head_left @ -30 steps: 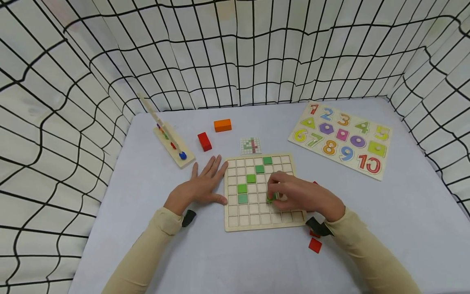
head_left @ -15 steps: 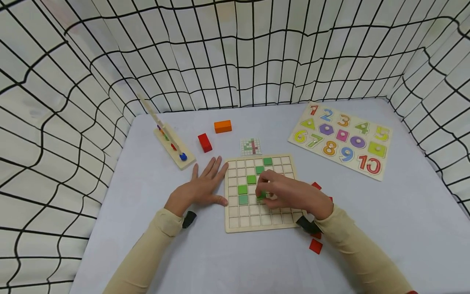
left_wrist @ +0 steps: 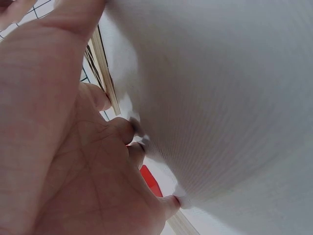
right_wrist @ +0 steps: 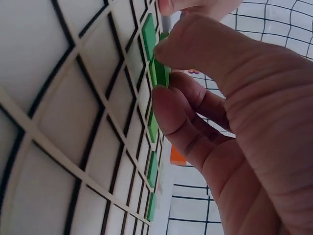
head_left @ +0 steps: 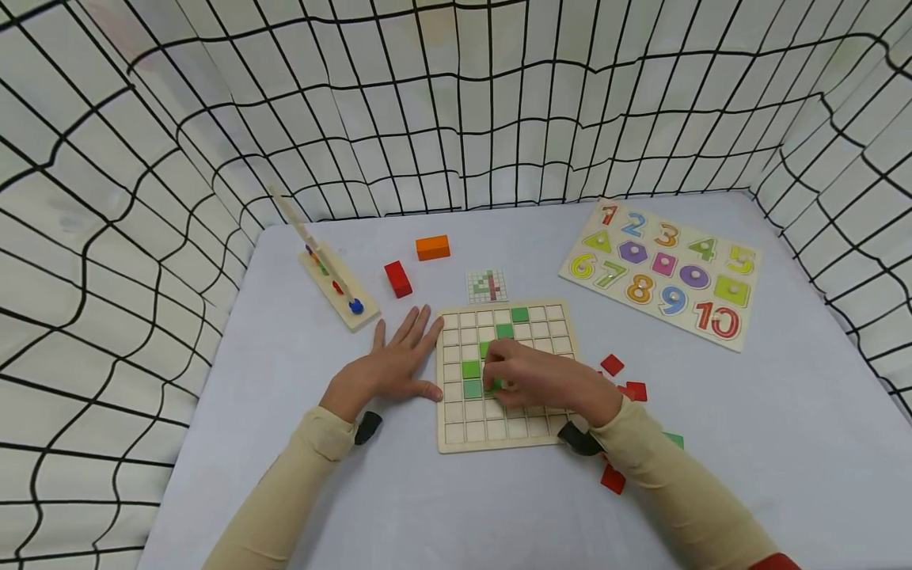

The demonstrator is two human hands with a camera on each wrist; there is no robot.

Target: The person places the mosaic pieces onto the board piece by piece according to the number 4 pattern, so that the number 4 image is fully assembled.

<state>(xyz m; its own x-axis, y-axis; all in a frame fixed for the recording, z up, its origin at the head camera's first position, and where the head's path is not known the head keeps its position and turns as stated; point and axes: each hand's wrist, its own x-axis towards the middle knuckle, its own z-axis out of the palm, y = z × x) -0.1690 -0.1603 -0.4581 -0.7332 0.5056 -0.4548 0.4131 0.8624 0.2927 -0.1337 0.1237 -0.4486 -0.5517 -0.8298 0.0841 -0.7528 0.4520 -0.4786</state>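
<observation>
A wooden grid board [head_left: 456, 435] lies flat on the white table. Several green square tiles sit in its cells, one green tile [head_left: 520, 315] near the top and a paler teal-green tile [head_left: 473, 389] at the left. Over the board, the right hand [head_left: 545, 376] pinches a green tile [right_wrist: 162, 66] between thumb and fingers, beside the teal-green one. Spread flat on the table, the left hand [head_left: 388, 368] touches the board's left edge with its fingertips and thumb. In the left wrist view its palm [left_wrist: 93, 186] shows, fingertips down on the cloth.
A small pattern card [head_left: 487, 286] lies behind the board. A red block [head_left: 398, 279], an orange block [head_left: 432, 247] and a wooden bead stand [head_left: 338, 285] are at the back left. Loose red tiles [head_left: 612, 365] lie right of the board. A number puzzle [head_left: 663, 269] sits back right; black netting surrounds the table.
The right hand has moved left across the board with the green tile, uncovering red tiles and a green one at the right. The left hand has stayed in place.
</observation>
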